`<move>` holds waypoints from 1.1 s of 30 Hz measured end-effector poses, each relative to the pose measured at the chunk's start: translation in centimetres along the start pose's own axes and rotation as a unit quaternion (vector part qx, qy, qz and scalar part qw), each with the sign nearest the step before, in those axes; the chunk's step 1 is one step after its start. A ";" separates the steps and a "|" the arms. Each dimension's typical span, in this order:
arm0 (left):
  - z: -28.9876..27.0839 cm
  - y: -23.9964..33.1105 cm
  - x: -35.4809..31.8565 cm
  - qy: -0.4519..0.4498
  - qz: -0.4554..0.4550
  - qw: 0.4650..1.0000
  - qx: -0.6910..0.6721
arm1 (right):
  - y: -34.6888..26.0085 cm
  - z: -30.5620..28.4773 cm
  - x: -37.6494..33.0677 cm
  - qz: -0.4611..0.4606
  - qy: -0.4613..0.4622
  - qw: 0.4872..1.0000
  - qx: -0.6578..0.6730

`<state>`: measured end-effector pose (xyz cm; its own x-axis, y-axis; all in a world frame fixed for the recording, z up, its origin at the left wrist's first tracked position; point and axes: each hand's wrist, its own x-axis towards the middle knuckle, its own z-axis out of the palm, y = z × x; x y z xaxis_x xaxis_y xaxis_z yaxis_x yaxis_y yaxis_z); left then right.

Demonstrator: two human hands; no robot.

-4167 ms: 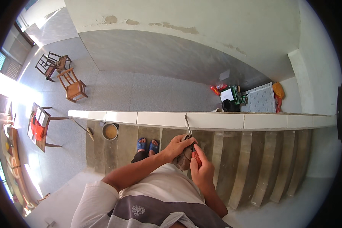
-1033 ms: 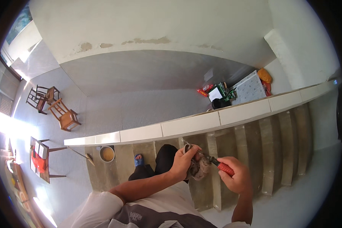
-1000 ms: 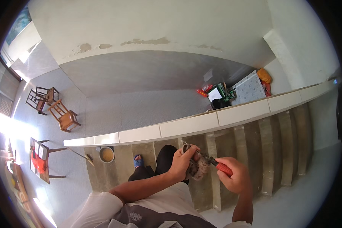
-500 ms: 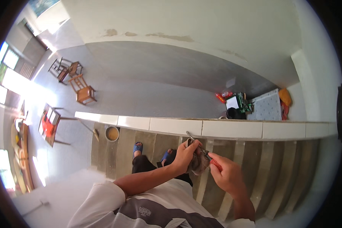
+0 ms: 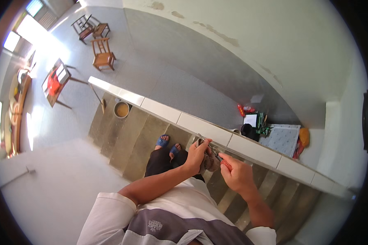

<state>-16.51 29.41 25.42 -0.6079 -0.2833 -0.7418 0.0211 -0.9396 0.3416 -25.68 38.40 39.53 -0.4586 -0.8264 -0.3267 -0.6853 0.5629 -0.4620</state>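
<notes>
Head view: person stands on a concrete stair (image 5: 129, 141), blue sandals (image 5: 167, 145) visible below, both hands raised in front of the chest beside a white-tiled ledge (image 5: 200, 128) that runs diagonally across the frame. Left hand (image 5: 196, 157) is curled around a crumpled grey-brown rag (image 5: 210, 162), fingers closed on the cloth, with the rag bunched between the two hands. Right hand (image 5: 237, 175) is wrapped shut around the red handle of a thin metal hand tool (image 5: 216, 153), perhaps a small trowel or scraper; the blade runs up-left toward the left hand's fingertips and appears to lie against the rag, though exact contact is too small to confirm. Judged step: wiping the tool's blade with the cloth, mid-stroke. The next move would call for a steady hold on the handle while the cloth is drawn along the metal, fingers kept clear of the edge. Surroundings: a bucket (image 5: 121, 109) of tan material sits near the ledge's far end; wooden chairs (image 5: 102, 55) on the floor below; a cluster of supplies (image 5: 257, 122) beyond the ledge.
</notes>
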 end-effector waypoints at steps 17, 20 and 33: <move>0.8 -3.3 0.6 0.019 0.109 0.994 -0.022 | 3.8 -2.0 2.1 -0.095 -0.099 0.990 -0.020; 1.7 -2.2 0.7 0.037 0.145 0.989 0.016 | 3.6 -2.6 3.1 -0.102 -0.081 0.991 0.022; 2.4 -2.7 1.4 0.066 0.004 0.980 -0.188 | 4.6 -1.9 4.5 -0.099 -0.161 0.981 -0.050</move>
<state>-19.31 32.00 24.79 -0.4996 -0.2897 -0.8164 0.3310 -0.9347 0.1292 -31.96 37.24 37.56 -0.1196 -0.8637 -0.4895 -0.8029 0.3742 -0.4640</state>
